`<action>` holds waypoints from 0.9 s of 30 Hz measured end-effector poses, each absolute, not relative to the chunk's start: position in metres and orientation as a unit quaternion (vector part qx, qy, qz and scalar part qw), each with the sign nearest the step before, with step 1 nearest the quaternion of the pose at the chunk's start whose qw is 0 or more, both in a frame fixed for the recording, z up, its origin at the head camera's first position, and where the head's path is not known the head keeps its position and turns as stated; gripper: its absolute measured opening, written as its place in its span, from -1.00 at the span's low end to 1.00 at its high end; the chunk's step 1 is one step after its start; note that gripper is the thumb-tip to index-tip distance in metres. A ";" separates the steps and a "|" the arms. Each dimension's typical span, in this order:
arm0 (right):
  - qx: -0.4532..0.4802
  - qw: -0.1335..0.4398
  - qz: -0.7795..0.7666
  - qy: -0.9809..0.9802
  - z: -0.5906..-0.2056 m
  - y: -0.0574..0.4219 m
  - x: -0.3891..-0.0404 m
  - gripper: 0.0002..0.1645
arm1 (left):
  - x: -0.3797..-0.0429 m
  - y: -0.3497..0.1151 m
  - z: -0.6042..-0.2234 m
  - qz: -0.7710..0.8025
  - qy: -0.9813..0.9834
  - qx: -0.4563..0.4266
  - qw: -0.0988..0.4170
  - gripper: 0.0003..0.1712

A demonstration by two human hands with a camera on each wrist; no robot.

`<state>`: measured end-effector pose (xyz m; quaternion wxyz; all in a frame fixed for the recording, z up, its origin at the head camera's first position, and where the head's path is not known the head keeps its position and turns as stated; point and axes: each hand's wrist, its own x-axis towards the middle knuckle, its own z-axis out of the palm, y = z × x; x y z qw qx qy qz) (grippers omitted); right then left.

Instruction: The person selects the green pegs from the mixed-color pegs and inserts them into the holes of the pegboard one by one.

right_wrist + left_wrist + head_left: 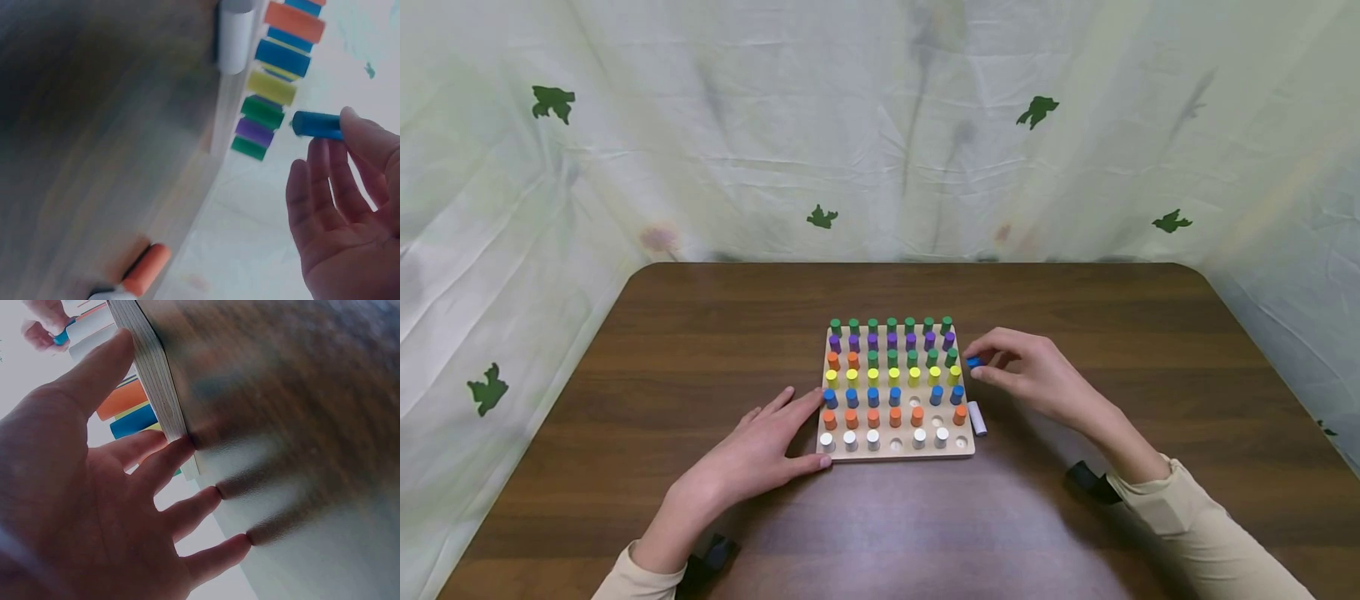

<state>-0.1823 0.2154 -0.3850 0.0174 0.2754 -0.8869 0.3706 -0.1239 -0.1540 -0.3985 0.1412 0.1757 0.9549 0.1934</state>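
A pale wooden pegboard (898,454) carries rows of green, purple, orange, yellow, blue and white pegs. Round holes show in its blue, orange and white rows. Fingers spread, my left hand (760,454) rests at the board's left side. Its thumb and index finger touch the edge, and the other fingertips meet the table in the left wrist view. My right hand (1030,371) pinches a blue peg (315,125) between thumb and fingers, just off the board's right side. The peg lies sideways, its far end showing past the thumb.
Beside the board's right edge a white peg (977,418) lies on the brown wooden table (715,333). The right wrist view also has an orange peg (147,269) and a white piece (112,295) on the table. A pale curtain (880,133) hangs behind.
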 end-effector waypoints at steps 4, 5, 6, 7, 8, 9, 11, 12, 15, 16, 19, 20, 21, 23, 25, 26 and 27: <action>0.288 0.014 0.398 -0.871 -0.380 0.207 -0.180 -0.71 | -0.124 -0.154 -0.399 0.193 0.955 0.175 0.139 0.01; 0.290 0.014 0.404 -0.867 -0.379 0.205 -0.180 -0.71 | -0.124 -0.155 -0.399 0.192 0.956 0.175 0.139 0.01; 0.294 0.013 0.409 -0.864 -0.378 0.202 -0.180 -0.71 | -0.124 -0.155 -0.399 0.192 0.956 0.174 0.139 0.01; 0.297 0.013 0.414 -0.860 -0.377 0.200 -0.180 -0.71 | -0.124 -0.155 -0.399 0.191 0.956 0.174 0.139 0.01; 0.300 0.012 0.419 -0.857 -0.377 0.198 -0.180 -0.71 | -0.124 -0.155 -0.399 0.191 0.956 0.173 0.140 0.01; 0.304 0.011 0.423 -0.854 -0.377 0.196 -0.180 -0.72 | -0.124 -0.155 -0.399 0.191 0.956 0.173 0.140 0.02; 0.310 0.009 0.434 -0.846 -0.376 0.191 -0.180 -0.73 | -0.124 -0.155 -0.399 0.191 0.956 0.173 0.139 0.01; 0.314 0.008 0.440 -0.841 -0.377 0.189 -0.180 -0.74 | -0.124 -0.155 -0.399 0.191 0.956 0.173 0.139 0.01; 0.322 -0.002 0.456 -0.829 -0.378 0.182 -0.181 -0.77 | -0.124 -0.155 -0.400 0.192 0.956 0.175 0.138 0.01; 0.325 -0.005 0.458 -0.827 -0.378 0.180 -0.181 -0.77 | -0.124 -0.155 -0.400 0.192 0.956 0.175 0.138 0.01; 0.332 -0.017 0.453 -0.827 -0.380 0.175 -0.182 -0.76 | -0.124 -0.154 -0.400 0.193 0.955 0.176 0.139 0.01; 0.335 -0.019 0.447 -0.829 -0.380 0.173 -0.182 -0.76 | -0.124 -0.154 -0.400 0.194 0.955 0.176 0.139 0.01; 0.339 -0.021 0.440 -0.832 -0.380 0.171 -0.182 -0.75 | -0.124 -0.154 -0.400 0.194 0.955 0.176 0.140 0.01; 0.347 -0.020 0.422 -0.837 -0.381 0.169 -0.182 -0.74 | -0.124 -0.154 -0.400 0.194 0.955 0.175 0.140 0.01; 0.356 -0.019 0.402 -0.843 -0.382 0.166 -0.183 -0.74 | -0.124 -0.154 -0.400 0.194 0.955 0.173 0.141 0.02; 0.362 -0.019 0.392 -0.846 -0.382 0.165 -0.183 -0.74 | -0.124 -0.154 -0.400 0.193 0.955 0.173 0.142 0.02; 0.367 -0.020 0.386 -0.846 -0.383 0.164 -0.183 -0.75 | -0.124 -0.154 -0.400 0.193 0.955 0.172 0.142 0.02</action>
